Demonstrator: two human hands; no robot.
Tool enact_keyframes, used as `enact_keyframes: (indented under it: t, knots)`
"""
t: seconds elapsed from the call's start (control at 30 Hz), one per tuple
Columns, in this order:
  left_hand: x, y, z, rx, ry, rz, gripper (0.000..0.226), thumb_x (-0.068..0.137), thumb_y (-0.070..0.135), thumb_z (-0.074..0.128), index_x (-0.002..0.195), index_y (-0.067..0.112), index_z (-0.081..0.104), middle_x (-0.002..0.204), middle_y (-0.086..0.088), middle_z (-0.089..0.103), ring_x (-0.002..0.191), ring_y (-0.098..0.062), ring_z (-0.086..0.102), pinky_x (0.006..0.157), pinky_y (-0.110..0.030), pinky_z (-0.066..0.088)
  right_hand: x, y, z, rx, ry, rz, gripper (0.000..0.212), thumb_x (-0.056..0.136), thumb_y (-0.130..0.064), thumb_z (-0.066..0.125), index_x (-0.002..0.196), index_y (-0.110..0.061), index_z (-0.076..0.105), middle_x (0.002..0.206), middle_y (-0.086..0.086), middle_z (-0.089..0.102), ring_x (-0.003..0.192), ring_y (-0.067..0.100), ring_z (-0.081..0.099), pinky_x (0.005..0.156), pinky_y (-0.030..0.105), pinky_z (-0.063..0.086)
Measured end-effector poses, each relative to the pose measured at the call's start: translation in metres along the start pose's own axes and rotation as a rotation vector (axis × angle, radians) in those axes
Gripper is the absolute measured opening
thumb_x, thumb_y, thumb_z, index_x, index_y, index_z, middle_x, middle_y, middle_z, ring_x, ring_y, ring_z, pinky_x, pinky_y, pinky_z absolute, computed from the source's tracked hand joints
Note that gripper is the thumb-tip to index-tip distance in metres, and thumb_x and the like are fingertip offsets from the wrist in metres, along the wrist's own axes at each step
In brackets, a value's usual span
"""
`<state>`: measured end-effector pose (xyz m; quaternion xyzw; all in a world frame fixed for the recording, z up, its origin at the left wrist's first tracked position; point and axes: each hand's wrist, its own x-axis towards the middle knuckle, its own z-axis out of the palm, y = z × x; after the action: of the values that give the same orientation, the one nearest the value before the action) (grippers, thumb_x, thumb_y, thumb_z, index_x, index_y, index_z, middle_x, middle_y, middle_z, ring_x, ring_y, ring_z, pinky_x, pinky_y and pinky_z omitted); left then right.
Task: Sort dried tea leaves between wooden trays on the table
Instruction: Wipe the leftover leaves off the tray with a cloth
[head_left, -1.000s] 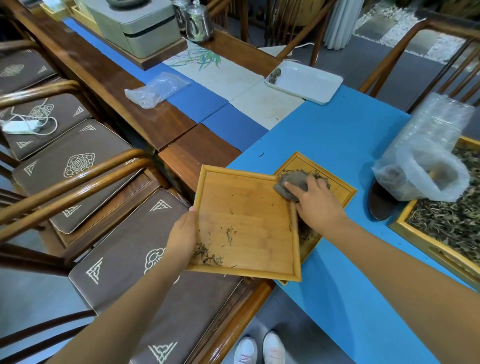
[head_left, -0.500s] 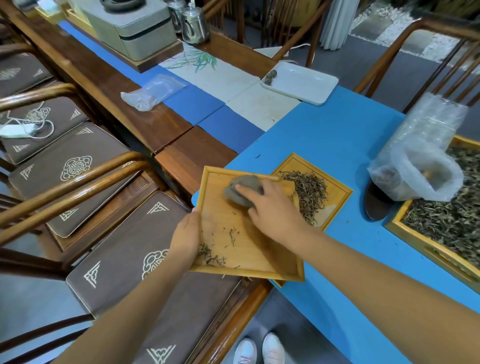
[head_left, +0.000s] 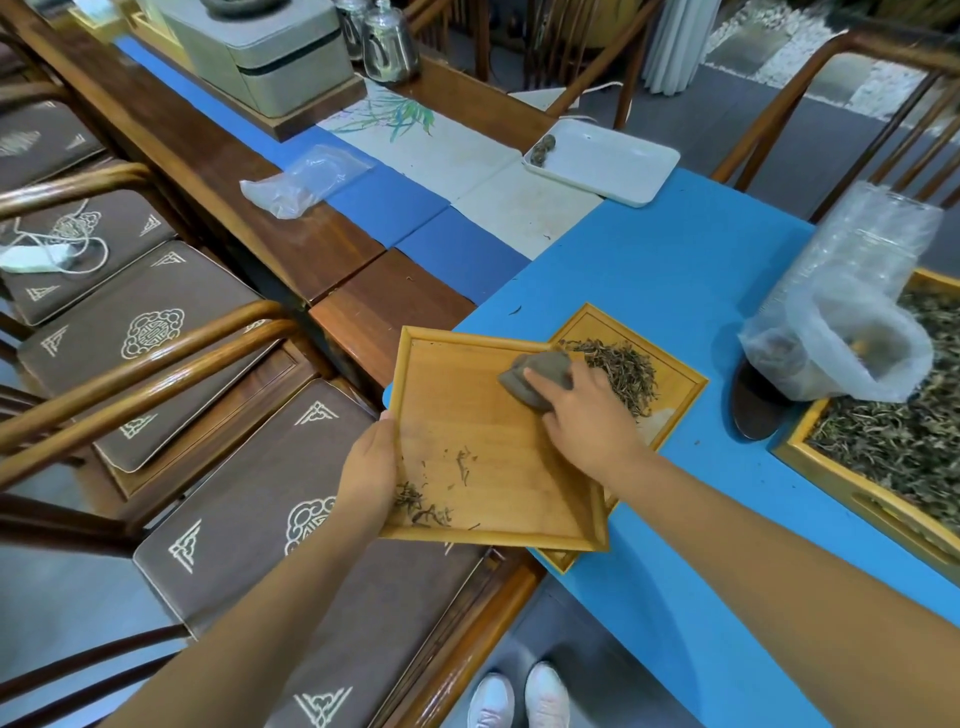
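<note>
My left hand (head_left: 369, 467) grips the near left edge of a square wooden tray (head_left: 483, 447), holding it tilted over the table's edge. A few dried tea leaves (head_left: 423, 506) lie in its near left corner. My right hand (head_left: 582, 421) presses a grey cloth (head_left: 540, 382) onto the tray's far right part. Partly under this tray lies a second wooden tray (head_left: 675, 374) on the blue table cover, holding a pile of tea leaves (head_left: 623, 371). At the right edge a large wooden tray (head_left: 810, 467) is full of tea leaves.
A clear plastic bag (head_left: 841, 332) rests on the large tray and a dark dish. A white tray (head_left: 608, 161) stands at the back, a crumpled bag (head_left: 301, 182) on the wooden table. Chairs with brown cushions (head_left: 223, 499) line the left side.
My right hand moved the grey cloth from the tray's right edge to its far left part, then back right toward the leaf pile. The left hand keeps holding the tray.
</note>
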<state>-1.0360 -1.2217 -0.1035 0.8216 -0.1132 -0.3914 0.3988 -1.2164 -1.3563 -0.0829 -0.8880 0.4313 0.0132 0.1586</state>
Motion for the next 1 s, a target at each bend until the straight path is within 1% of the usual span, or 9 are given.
enact_keyframes:
  t: [0.07, 0.13, 0.27, 0.37, 0.53, 0.63, 0.83, 0.93, 1.0]
  knots:
    - [0.000, -0.002, -0.003, 0.015, 0.001, 0.006, 0.050, 0.089, 0.057, 0.024, 0.093, 0.028, 0.063, 0.103, -0.003, 0.068, 0.097, -0.022, 0.061, 0.092, -0.044, 0.044, 0.003, 0.019, -0.005, -0.039, -0.019, 0.088, 0.055, 0.094, -0.019, 0.041, 0.145, -0.032, 0.024, 0.137, 0.016, 0.032, 0.125, 0.032, 0.031, 0.101, 0.043, 0.039]
    - [-0.001, -0.002, -0.005, 0.023, -0.012, 0.013, 0.050, 0.089, 0.058, 0.024, 0.097, 0.029, 0.063, 0.104, -0.003, 0.067, 0.098, -0.023, 0.061, 0.094, -0.045, 0.044, 0.005, 0.034, -0.010, -0.071, -0.041, 0.149, 0.054, 0.094, -0.018, 0.040, 0.145, -0.032, 0.025, 0.136, 0.017, 0.032, 0.124, 0.033, 0.030, 0.100, 0.042, 0.040]
    - [-0.001, 0.000, -0.004, -0.014, -0.022, -0.031, 0.054, 0.089, 0.058, 0.026, 0.102, 0.024, 0.065, 0.105, -0.006, 0.069, 0.099, -0.025, 0.063, 0.098, -0.048, 0.044, 0.006, 0.039, -0.018, -0.051, -0.025, 0.164, 0.052, 0.095, -0.021, 0.040, 0.144, -0.031, 0.027, 0.135, 0.018, 0.034, 0.125, 0.034, 0.030, 0.101, 0.042, 0.038]
    - [-0.001, 0.005, 0.000, -0.035, -0.039, -0.043, 0.056, 0.087, 0.059, 0.027, 0.104, 0.024, 0.066, 0.106, -0.006, 0.069, 0.100, -0.026, 0.063, 0.099, -0.049, 0.044, 0.005, 0.016, -0.020, 0.044, -0.010, 0.052, 0.052, 0.094, -0.022, 0.042, 0.143, -0.033, 0.029, 0.134, 0.016, 0.035, 0.125, 0.032, 0.030, 0.104, 0.042, 0.033]
    - [0.000, 0.014, 0.011, -0.101, -0.067, -0.056, 0.046, 0.085, 0.055, 0.033, 0.092, 0.024, 0.067, 0.101, -0.009, 0.071, 0.096, -0.027, 0.065, 0.094, -0.050, 0.047, 0.000, -0.040, -0.013, 0.127, -0.092, -0.186, 0.053, 0.092, -0.024, 0.044, 0.142, -0.036, 0.031, 0.136, 0.011, 0.034, 0.127, 0.029, 0.028, 0.104, 0.040, 0.033]
    - [0.001, 0.018, 0.015, -0.168, -0.099, -0.078, 0.052, 0.083, 0.057, 0.034, 0.104, 0.021, 0.067, 0.103, -0.014, 0.071, 0.098, -0.031, 0.066, 0.096, -0.051, 0.048, -0.006, -0.061, -0.007, 0.126, -0.119, -0.255, 0.052, 0.093, -0.024, 0.043, 0.142, -0.035, 0.031, 0.134, 0.011, 0.034, 0.124, 0.028, 0.031, 0.100, 0.039, 0.036]
    - [0.001, 0.021, 0.017, -0.212, -0.133, -0.139, 0.077, 0.081, 0.072, 0.023, 0.119, 0.019, 0.062, 0.113, -0.019, 0.067, 0.106, -0.037, 0.062, 0.099, -0.051, 0.045, -0.015, -0.070, -0.003, 0.091, -0.144, -0.333, 0.050, 0.092, -0.024, 0.043, 0.139, -0.037, 0.032, 0.132, 0.011, 0.035, 0.121, 0.027, 0.032, 0.092, 0.038, 0.040]
    - [0.001, 0.025, 0.016, -0.216, -0.141, -0.129, 0.075, 0.086, 0.069, 0.020, 0.119, 0.017, 0.063, 0.114, -0.016, 0.067, 0.108, -0.034, 0.062, 0.101, -0.050, 0.044, -0.018, -0.065, -0.007, 0.050, -0.168, -0.420, 0.051, 0.091, -0.024, 0.044, 0.138, -0.039, 0.033, 0.128, 0.009, 0.037, 0.118, 0.025, 0.034, 0.089, 0.035, 0.040]
    - [0.001, 0.026, 0.017, -0.209, -0.136, -0.111, 0.067, 0.091, 0.061, 0.021, 0.112, 0.016, 0.066, 0.110, -0.014, 0.069, 0.104, -0.031, 0.064, 0.098, -0.047, 0.047, -0.018, -0.062, -0.011, 0.021, -0.181, -0.473, 0.050, 0.091, -0.024, 0.045, 0.137, -0.041, 0.036, 0.124, 0.008, 0.039, 0.115, 0.024, 0.036, 0.088, 0.035, 0.039]
